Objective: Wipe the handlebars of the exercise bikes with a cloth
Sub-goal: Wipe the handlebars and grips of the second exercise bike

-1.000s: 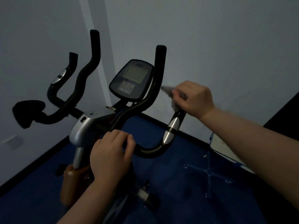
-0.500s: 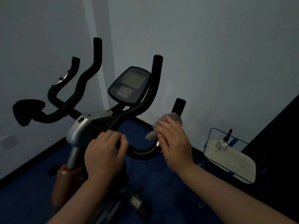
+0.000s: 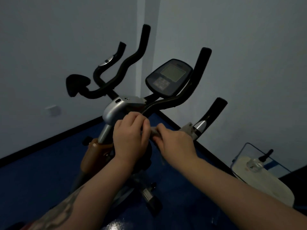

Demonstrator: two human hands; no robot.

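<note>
An exercise bike stands in a dim room corner, with black curved handlebars (image 3: 197, 80) around a dark console (image 3: 169, 77). My right hand (image 3: 176, 141) presses a grey cloth (image 3: 187, 129) around the low bend of the right outer handlebar, just below its silver sensor band (image 3: 200, 125). My left hand (image 3: 131, 138) grips the bar close beside it, near the silver stem (image 3: 113, 110). The two hands almost touch. The bar under both hands is hidden.
The left handlebars (image 3: 127, 63) and a black pad (image 3: 76, 83) stick out to the left. A clear-framed object with a white plate (image 3: 259, 178) sits on the blue floor (image 3: 41, 171) at the right. Grey walls close in behind the bike.
My right hand slid with the cloth from the upper end of the right outer bar down past the silver band to the low bend, next to my left hand. The left hand stayed put.
</note>
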